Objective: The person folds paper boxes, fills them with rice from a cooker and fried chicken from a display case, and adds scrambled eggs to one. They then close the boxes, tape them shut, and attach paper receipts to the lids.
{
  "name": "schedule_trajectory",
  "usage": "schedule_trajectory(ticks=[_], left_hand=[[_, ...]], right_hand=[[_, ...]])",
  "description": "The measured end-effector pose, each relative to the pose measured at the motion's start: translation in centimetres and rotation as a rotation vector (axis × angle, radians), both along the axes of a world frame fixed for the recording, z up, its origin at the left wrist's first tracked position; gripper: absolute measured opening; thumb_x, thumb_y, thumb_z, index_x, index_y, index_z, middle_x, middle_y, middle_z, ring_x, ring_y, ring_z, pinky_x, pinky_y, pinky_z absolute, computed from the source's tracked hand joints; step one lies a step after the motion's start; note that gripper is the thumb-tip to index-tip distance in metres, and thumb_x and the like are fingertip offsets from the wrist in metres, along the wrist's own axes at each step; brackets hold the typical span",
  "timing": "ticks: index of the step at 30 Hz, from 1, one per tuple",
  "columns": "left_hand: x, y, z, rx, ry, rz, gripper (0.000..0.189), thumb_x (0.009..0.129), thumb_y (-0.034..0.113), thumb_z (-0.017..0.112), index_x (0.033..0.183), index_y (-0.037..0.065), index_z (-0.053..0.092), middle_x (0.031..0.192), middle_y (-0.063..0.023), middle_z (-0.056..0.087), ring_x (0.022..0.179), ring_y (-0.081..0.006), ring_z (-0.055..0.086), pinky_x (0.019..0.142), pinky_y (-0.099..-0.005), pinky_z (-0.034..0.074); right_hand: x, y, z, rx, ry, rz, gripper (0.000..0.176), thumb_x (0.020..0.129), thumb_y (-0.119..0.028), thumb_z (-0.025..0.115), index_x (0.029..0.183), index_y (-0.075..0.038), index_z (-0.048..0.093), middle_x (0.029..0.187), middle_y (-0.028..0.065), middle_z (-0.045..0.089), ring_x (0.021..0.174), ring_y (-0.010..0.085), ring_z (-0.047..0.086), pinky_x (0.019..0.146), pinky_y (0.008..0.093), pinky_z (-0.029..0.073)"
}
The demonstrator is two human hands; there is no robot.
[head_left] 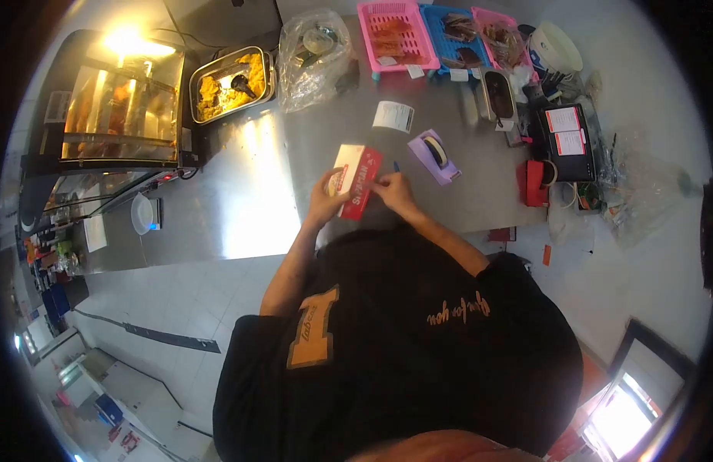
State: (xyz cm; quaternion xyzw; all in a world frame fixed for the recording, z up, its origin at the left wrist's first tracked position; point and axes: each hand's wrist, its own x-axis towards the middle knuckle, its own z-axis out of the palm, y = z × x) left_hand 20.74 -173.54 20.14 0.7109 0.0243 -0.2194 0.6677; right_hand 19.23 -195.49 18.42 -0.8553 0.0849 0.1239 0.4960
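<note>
A red and white box with printed lettering is held over the steel counter, close to its front edge. My left hand is wrapped round the box's left side. On the right side of the box, my right hand has its fingers closed against the red face, and a blue pen sticks up from it. Beyond my right hand lies a purple tape dispenser with a roll. A white printed slip lies flat behind the box.
At the back stand pink and blue baskets of packets, a clear plastic bag and a metal tray of yellow food. A lit display cabinet is at left, a black card holder at right.
</note>
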Motion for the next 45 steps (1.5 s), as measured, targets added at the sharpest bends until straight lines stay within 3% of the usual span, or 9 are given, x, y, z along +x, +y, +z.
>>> schedule_trajectory(ticks=[2,7,10,16,18,23,30,40,45], left_hand=[[0.2,0.9,-0.8,0.088,-0.111,-0.012,0.062,0.074,0.003,0.075,0.132,0.004,0.05,0.125,-0.0133,0.06,0.104,-0.0213,0.064,0.092,-0.0367,0.054],[0.3,1.8,0.0,0.505,-0.325,-0.097,0.067,0.06,0.022,0.086,0.122,0.019,0.063,0.134,-0.0231,0.048,0.131,-0.0415,0.039,0.107,-0.0507,0.037],[-1.5,-1.8,1.3,0.705,-0.258,-0.117,0.068,0.061,0.032,0.087,0.123,0.021,0.062,0.137,-0.0236,0.046,0.136,-0.0425,0.032,0.108,-0.0527,0.033],[-1.7,-2.0,-3.7,0.469,-0.079,-0.146,0.054,0.079,0.034,0.076,0.126,0.014,0.059,0.135,-0.0243,0.049,0.134,-0.0392,0.037,0.105,-0.0468,0.034],[-1.3,0.4,-7.7,0.027,0.295,0.149,0.05,0.082,0.03,0.073,0.126,0.012,0.058,0.135,-0.0234,0.05,0.131,-0.0383,0.043,0.101,-0.0438,0.039],[-1.9,-1.7,1.3,0.717,-0.451,-0.385,0.06,0.082,0.024,0.073,0.137,0.016,0.052,0.145,-0.0242,0.038,0.126,-0.0416,0.046,0.103,-0.0464,0.044],[-5.0,-2.6,-0.4,0.544,-0.238,-0.248,0.08,0.073,0.024,0.083,0.143,0.021,0.044,0.146,-0.028,0.032,0.129,-0.0467,0.041,0.104,-0.049,0.043],[-6.4,-3.6,1.4,1.125,-0.732,-0.39,0.061,0.088,0.05,0.06,0.135,0.012,0.051,0.156,-0.0068,0.028,0.146,-0.0355,0.016,0.112,-0.0688,0.009],[-6.9,-3.7,1.5,1.218,-0.708,-0.502,0.054,0.092,0.047,0.056,0.136,0.016,0.051,0.155,-0.0043,0.03,0.147,-0.0301,0.016,0.106,-0.0777,-0.002]], right_hand=[[1.5,0.3,0.5,-0.079,-0.074,0.043,0.039,0.079,-0.037,0.079,0.09,-0.001,0.07,0.076,0.0085,0.069,0.067,0.0138,0.064,0.054,0.0302,0.048],[12.2,-1.4,-1.9,1.102,0.504,-0.908,0.038,0.081,-0.021,0.071,0.117,-0.014,0.063,0.098,0.0031,0.066,0.086,0.0187,0.062,0.077,0.0341,0.049],[16.0,-1.4,-2.8,1.02,0.235,-1.063,0.032,0.082,-0.018,0.07,0.113,-0.01,0.065,0.101,0.0029,0.064,0.096,0.0184,0.06,0.084,0.0348,0.047],[10.1,-1.1,4.7,0.982,0.18,-0.202,0.03,0.083,-0.01,0.069,0.112,-0.004,0.068,0.098,0.0066,0.068,0.086,0.0177,0.068,0.069,0.0325,0.056],[5.5,-0.7,5.4,0.497,0.224,0.031,0.036,0.086,-0.01,0.068,0.121,-0.005,0.064,0.083,0.0104,0.069,0.062,0.0168,0.065,0.059,0.0346,0.058],[-0.8,-0.5,4.7,0.072,0.244,0.166,0.034,0.084,-0.018,0.073,0.115,-0.006,0.068,0.07,0.0105,0.066,0.052,0.0189,0.061,0.049,0.034,0.049],[-2.2,-11.8,8.8,-0.727,-0.411,-0.3,0.067,0.073,-0.023,0.081,0.132,-0.007,0.051,0.109,0.0183,0.06,0.102,0.0359,0.059,0.089,0.0445,0.048],[1.7,-13.7,-1.9,-0.359,-0.398,-0.245,0.044,0.073,-0.015,0.08,0.11,-0.002,0.061,0.105,0.0165,0.061,0.091,0.0298,0.064,0.078,0.0373,0.053],[5.1,-13.4,0.5,0.568,0.245,-0.476,0.025,0.081,-0.016,0.076,0.1,-0.003,0.066,0.094,0.0084,0.065,0.087,0.0184,0.062,0.078,0.0319,0.052]])
